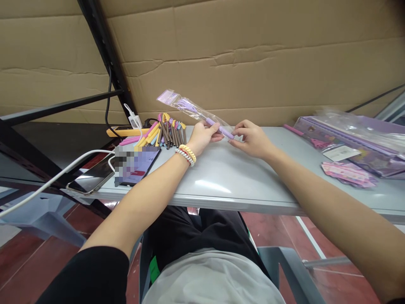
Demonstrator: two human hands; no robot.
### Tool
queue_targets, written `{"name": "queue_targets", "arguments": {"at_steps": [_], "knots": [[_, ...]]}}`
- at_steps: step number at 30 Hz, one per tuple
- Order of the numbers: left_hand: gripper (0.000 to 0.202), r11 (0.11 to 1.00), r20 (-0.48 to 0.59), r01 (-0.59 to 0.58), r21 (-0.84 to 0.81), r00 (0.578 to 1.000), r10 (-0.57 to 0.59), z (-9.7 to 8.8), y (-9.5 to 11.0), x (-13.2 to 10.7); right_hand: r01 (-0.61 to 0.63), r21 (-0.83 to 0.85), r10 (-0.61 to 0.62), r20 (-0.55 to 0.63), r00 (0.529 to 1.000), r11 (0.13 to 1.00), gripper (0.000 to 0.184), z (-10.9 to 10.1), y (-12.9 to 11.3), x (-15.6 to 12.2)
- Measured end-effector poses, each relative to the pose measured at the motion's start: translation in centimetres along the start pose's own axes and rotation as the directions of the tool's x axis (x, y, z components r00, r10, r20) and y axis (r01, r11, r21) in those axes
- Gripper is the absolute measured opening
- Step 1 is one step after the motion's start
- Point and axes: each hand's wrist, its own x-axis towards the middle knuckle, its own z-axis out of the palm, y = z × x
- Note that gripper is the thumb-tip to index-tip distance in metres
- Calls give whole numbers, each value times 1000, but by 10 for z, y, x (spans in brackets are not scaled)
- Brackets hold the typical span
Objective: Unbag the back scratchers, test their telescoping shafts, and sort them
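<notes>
A purple back scratcher [226,131] lies inside a long clear plastic bag [207,114] with a lilac header at its upper left end. It is held slanted above the grey table. My left hand [204,137], with braided bands on its wrist, is closed around the packaged scratcher near its middle. At the lower right end, my right hand [249,138] pinches the handle tip or the bag's edge; which of the two I cannot tell. Just left of my left hand lies a pile of back scratchers [171,131] with coloured hand-shaped heads, metal rods and pink, yellow and blue handles.
Two phones, one dark [91,175] and one lit [142,166], lie at the left with a white cable [72,164]. On the right are a purple packet [354,139] under clear bags, a pink back scratcher [297,131] and pink cards [349,174]. Cardboard [253,55] walls the back.
</notes>
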Motion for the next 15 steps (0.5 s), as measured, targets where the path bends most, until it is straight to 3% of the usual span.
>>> {"name": "queue_targets", "arguments": {"at_steps": [4, 10, 15], "knots": [[15, 999, -1, 18, 43, 1000, -18, -3, 0, 4, -27, 10, 26, 42, 999, 1000, 15, -5, 2, 1], [26, 999, -141, -39, -24, 989, 35, -10, 6, 10, -147, -3, 146, 131, 981, 989, 25, -20, 19, 2], [30, 992, -122, -79, -101, 990, 67, -14, 9, 9, -192, -37, 195, 173, 965, 981, 23, -25, 26, 1]]}}
